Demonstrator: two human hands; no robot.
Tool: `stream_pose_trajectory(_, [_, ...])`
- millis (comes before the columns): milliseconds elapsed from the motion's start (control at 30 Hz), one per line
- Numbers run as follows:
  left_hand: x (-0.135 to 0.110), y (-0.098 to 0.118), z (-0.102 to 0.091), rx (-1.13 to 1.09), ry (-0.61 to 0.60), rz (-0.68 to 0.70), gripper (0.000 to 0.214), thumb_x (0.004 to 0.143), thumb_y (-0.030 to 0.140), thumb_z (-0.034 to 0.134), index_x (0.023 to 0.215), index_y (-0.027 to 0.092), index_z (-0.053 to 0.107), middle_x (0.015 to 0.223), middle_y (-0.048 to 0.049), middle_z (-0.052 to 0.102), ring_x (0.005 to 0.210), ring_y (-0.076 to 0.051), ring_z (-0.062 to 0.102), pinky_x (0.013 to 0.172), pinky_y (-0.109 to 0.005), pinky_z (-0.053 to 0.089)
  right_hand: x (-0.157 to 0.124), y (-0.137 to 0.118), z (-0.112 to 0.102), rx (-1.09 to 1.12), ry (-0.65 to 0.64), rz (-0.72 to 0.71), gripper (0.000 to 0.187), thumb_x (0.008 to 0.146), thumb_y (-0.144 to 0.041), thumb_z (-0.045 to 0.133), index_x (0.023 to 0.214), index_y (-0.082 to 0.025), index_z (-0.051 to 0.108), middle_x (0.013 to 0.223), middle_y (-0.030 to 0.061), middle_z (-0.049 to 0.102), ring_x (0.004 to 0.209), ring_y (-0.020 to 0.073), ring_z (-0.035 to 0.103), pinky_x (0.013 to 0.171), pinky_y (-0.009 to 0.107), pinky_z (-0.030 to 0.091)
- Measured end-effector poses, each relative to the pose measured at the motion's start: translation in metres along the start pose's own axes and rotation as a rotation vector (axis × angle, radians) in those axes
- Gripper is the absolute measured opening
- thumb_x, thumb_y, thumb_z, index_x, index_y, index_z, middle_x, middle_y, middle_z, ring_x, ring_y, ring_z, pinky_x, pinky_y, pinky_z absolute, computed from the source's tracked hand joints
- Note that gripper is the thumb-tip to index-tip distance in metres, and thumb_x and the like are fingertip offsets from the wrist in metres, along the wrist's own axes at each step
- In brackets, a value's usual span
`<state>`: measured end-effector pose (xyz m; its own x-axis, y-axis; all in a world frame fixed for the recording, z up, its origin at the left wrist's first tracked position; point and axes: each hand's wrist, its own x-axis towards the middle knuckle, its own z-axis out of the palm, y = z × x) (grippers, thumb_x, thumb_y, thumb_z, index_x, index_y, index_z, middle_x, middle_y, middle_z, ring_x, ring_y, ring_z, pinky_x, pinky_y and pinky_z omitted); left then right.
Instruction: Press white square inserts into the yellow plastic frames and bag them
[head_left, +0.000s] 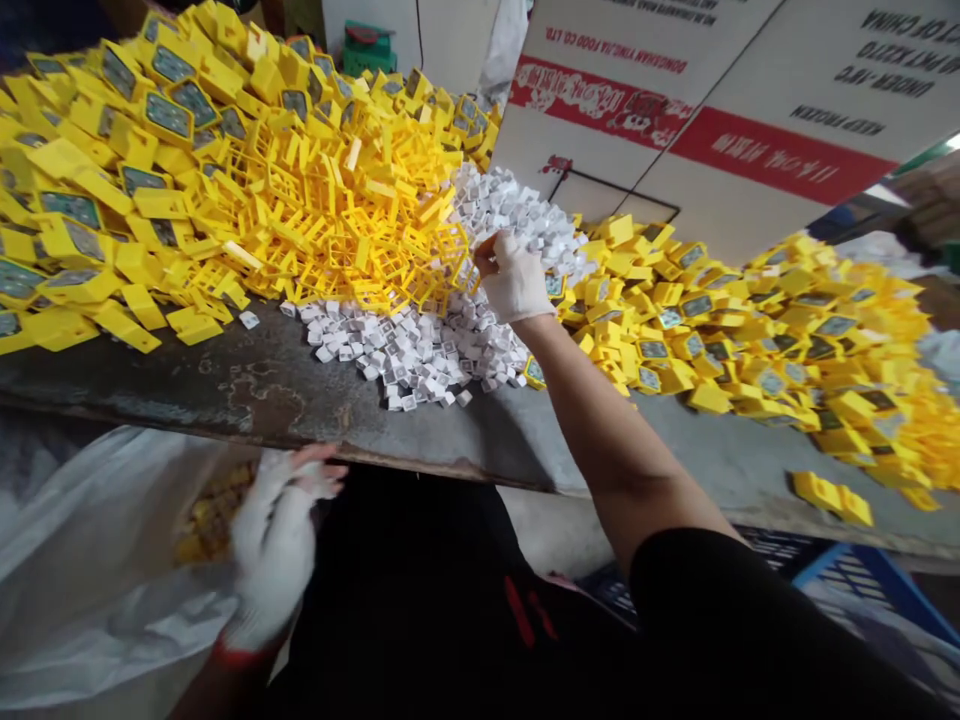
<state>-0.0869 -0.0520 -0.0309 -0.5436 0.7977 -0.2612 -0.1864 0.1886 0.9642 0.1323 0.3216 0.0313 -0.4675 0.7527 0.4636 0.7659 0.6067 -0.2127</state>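
White plastic sack [82, 560] holds yellow plastic pieces [214, 515].

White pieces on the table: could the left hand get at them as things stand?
Probably yes: the left hand is below the table edge, beside a white bag, but only that edge lies between it and the white pieces.

Glossy plastic frames [360, 220], cloth gloves [514, 280], scuffed metal tabletop [187, 385]
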Motion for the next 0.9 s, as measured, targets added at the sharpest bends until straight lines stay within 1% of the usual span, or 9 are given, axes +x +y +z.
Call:
stream_pose_trajectory(67, [-0.002, 0.011, 0.043, -0.299, -0.319, -0.259, 0.033, 0.094, 0.043, 0.092, 0.119, 0.022, 0.087, 0.124, -0.014, 0.091, 0.104, -0.031, 0.087, 0.086, -0.039, 0.071, -0.045, -0.011, -0.014, 0.057, 0.016, -0.06, 0.019, 0.117, -0.022, 0.053, 0.122, -0.025, 0.071, 0.115, 0.0105, 0.089, 0.1, 0.024, 0.077, 0.096, 0.041, 0.058])
stream_pose_trajectory(167, [-0.003, 0.013, 0.089, -0.435, -0.589, -0.481, 0.05, 0.097, 0.057, 0.089, 0.123, 0.014, 0.087, 0.128, -0.0241, 0.089, 0.11, -0.04, 0.088, 0.078, -0.046, 0.074, -0.134, -0.038, -0.032, 0.172, 0.008, -0.266, 0.026, 0.123, -0.033, 0.048, 0.131, -0.028, 0.072, 0.119, 0.0079, 0.088, 0.102, 0.0231, 0.077, 0.095, 0.041, 0.059])
stream_pose_trajectory(300, [-0.015, 0.004, 0.107, -0.556, -0.599, -0.456, 0.047, 0.103, 0.055, 0.089, 0.134, 0.019, 0.087, 0.141, -0.0173, 0.087, 0.128, -0.035, 0.084, 0.091, -0.04, 0.074, -0.234, -0.068, -0.045, 0.314, 0.01, -0.587, 0.026, 0.123, -0.029, 0.052, 0.135, -0.03, 0.075, 0.115, 0.0023, 0.088, 0.106, 0.0201, 0.077, 0.092, 0.039, 0.057])
stream_pose_trajectory(400, [-0.026, 0.001, 0.106, -0.501, -0.582, -0.404, 0.051, 0.096, 0.052, 0.1, 0.137, 0.025, 0.089, 0.129, -0.012, 0.091, 0.118, -0.029, 0.086, 0.089, -0.033, 0.072, -0.268, -0.071, -0.048, 0.396, 0.006, -0.648, 0.03, 0.119, -0.015, 0.055, 0.137, -0.025, 0.075, 0.118, 0.005, 0.088, 0.114, 0.0214, 0.075, 0.092, 0.039, 0.057])
stream_pose_trajectory(533, [-0.028, 0.003, 0.102, -0.488, -0.57, -0.365, 0.056, 0.078, 0.051, 0.114, 0.123, 0.025, 0.093, 0.113, -0.0087, 0.091, 0.094, -0.022, 0.086, 0.079, -0.029, 0.071, -0.259, -0.05, -0.048, 0.489, -0.086, -0.544, 0.028, 0.119, -0.024, 0.057, 0.136, -0.031, 0.078, 0.122, 0.0028, 0.088, 0.105, 0.0216, 0.08, 0.09, 0.041, 0.063])
stream_pose_trajectory(667, [-0.023, 0.007, 0.094, -0.451, -0.456, -0.383, 0.056, 0.077, 0.054, 0.113, 0.118, 0.023, 0.092, 0.106, -0.0077, 0.089, 0.079, -0.021, 0.082, 0.056, -0.023, 0.062, -0.21, -0.018, -0.03, 0.336, -0.173, -0.128, 0.027, 0.114, -0.034, 0.066, 0.136, -0.03, 0.082, 0.13, 0.0084, 0.085, 0.113, 0.0277, 0.082, 0.097, 0.045, 0.068])
stream_pose_trajectory(733, [-0.022, 0.008, 0.092, -0.447, -0.423, -0.395, 0.059, 0.078, 0.06, 0.11, 0.119, 0.021, 0.091, 0.103, -0.0079, 0.088, 0.074, -0.019, 0.079, 0.05, -0.021, 0.057, -0.184, -0.011, -0.015, 0.261, -0.298, -0.081, 0.033, 0.106, -0.03, 0.073, 0.138, -0.024, 0.081, 0.133, 0.0132, 0.084, 0.116, 0.0317, 0.081, 0.101, 0.049, 0.067])
stream_pose_trajectory(833, [-0.024, 0.009, 0.092, -0.476, -0.384, -0.398, 0.056, 0.08, 0.054, 0.11, 0.12, 0.021, 0.091, 0.105, -0.0074, 0.089, 0.079, -0.02, 0.083, 0.054, -0.022, 0.061, -0.164, -0.014, 0.0, 0.199, -0.408, -0.054, 0.031, 0.099, -0.022, 0.074, 0.129, -0.018, 0.081, 0.13, 0.018, 0.084, 0.116, 0.0349, 0.079, 0.106, 0.052, 0.063])
stream_pose_trajectory(900, [-0.026, 0.01, 0.093, -0.505, -0.389, -0.412, 0.049, 0.083, 0.045, 0.109, 0.121, 0.023, 0.09, 0.108, -0.0066, 0.089, 0.091, -0.023, 0.087, 0.063, -0.024, 0.067, -0.167, -0.02, -0.001, 0.293, -0.382, -0.013, 0.021, 0.098, -0.022, 0.073, 0.117, -0.019, 0.08, 0.121, 0.0158, 0.084, 0.109, 0.0323, 0.078, 0.103, 0.049, 0.063])
